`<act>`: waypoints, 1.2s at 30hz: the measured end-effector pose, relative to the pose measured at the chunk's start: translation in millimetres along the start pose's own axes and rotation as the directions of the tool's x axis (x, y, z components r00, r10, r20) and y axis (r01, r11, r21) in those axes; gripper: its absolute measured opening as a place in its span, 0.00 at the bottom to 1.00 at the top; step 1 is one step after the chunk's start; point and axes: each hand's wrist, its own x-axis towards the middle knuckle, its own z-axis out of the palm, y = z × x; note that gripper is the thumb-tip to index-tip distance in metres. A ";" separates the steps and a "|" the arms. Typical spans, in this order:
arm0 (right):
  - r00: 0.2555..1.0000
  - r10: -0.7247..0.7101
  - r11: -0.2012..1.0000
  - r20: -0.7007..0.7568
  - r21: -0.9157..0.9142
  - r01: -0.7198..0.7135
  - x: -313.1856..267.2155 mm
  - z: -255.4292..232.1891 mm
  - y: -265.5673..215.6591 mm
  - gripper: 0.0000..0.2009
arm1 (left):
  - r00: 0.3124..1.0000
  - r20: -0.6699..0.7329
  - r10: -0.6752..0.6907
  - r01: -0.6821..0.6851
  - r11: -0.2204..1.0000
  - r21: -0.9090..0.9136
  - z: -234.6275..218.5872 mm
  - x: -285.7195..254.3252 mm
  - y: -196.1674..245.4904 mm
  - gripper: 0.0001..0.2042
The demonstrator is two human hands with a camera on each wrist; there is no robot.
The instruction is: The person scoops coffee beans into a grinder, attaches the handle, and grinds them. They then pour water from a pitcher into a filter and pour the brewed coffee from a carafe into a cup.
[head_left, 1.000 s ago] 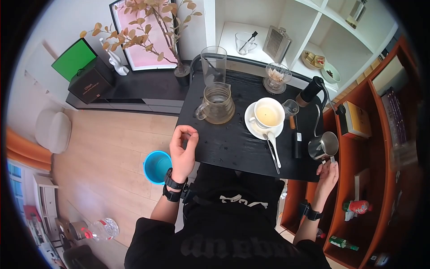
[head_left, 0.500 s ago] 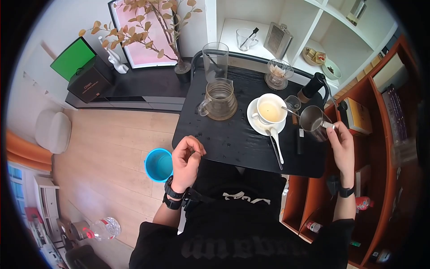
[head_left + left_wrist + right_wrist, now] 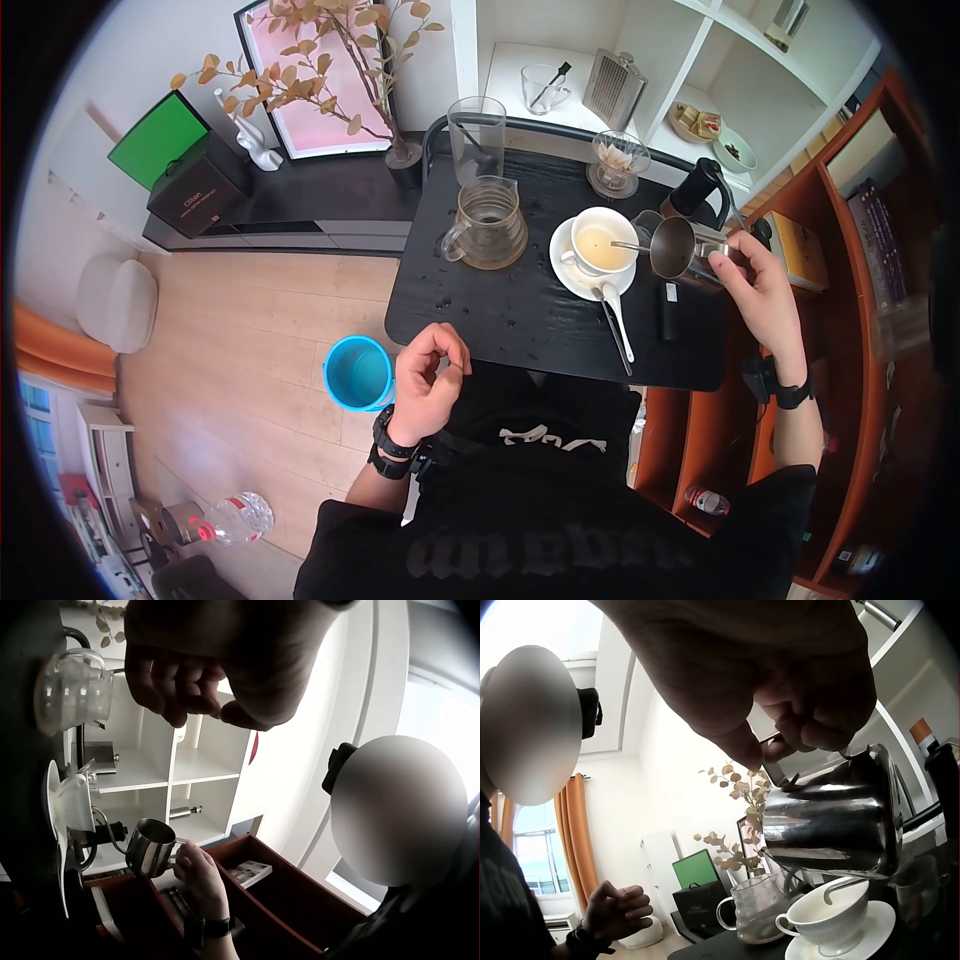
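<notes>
My right hand grips the handle of a steel gooseneck kettle over the right side of the black table. The kettle is tipped left, with its thin spout reaching over the rim of a white cup. Pale yellowish liquid shows inside the cup, which stands on a white saucer. A white spoon and a thin dark utensil lean on the saucer's front edge. Loosely curled and holding nothing, my left hand hovers by the table's front edge.
A ribbed glass server and a tall glass cylinder stand on the table's left half. At the back sit a glass dripper with a paper filter and a black hand grinder. A blue bucket is on the floor at left.
My right hand has lifted the kettle from the table's right edge, moved it up and left, and tipped its spout over the cup. My left hand has drifted slightly right and toward my body.
</notes>
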 end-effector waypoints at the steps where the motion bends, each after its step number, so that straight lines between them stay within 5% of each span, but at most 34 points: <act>1: 1.000 0.001 0.999 0.009 -0.033 0.000 1.4 -1.2 -0.7 0.11 | 1.000 0.003 0.003 -0.003 1.000 0.003 0.0 0.0 0.0 0.06; 11: 0.999 -0.031 0.994 0.029 -0.106 0.034 12.0 -5.8 -7.4 0.11 | 1.000 -0.003 -0.028 0.028 1.000 0.002 -0.8 -1.9 0.0 0.07; 21: 0.999 -0.024 0.999 -0.043 0.046 0.026 0.2 -6.7 24.5 0.11 | 0.998 0.008 -0.056 0.056 0.998 0.001 -2.6 -4.3 -5.0 0.07; 24: 0.986 0.137 0.943 -0.091 0.316 -0.102 -17.0 -18.4 73.5 0.12 | 0.998 0.009 -0.055 0.055 0.998 -0.004 -4.5 -6.0 -7.7 0.07; 27: 0.895 0.331 0.724 -0.298 0.688 -0.039 -39.4 -2.6 108.3 0.14 | 0.996 -0.002 -0.085 0.085 0.996 -0.017 -5.1 -5.1 -9.6 0.07; 30: 0.785 0.497 0.618 -0.369 0.786 -0.022 -62.4 18.6 130.7 0.15 | 0.995 0.003 -0.103 0.103 0.994 -0.029 0.3 -3.4 -10.3 0.07; 36: 0.755 0.576 0.590 -0.314 0.798 -0.118 -91.9 54.4 163.0 0.14 | 0.994 0.050 -0.100 0.100 0.995 0.012 6.4 7.2 -19.4 0.06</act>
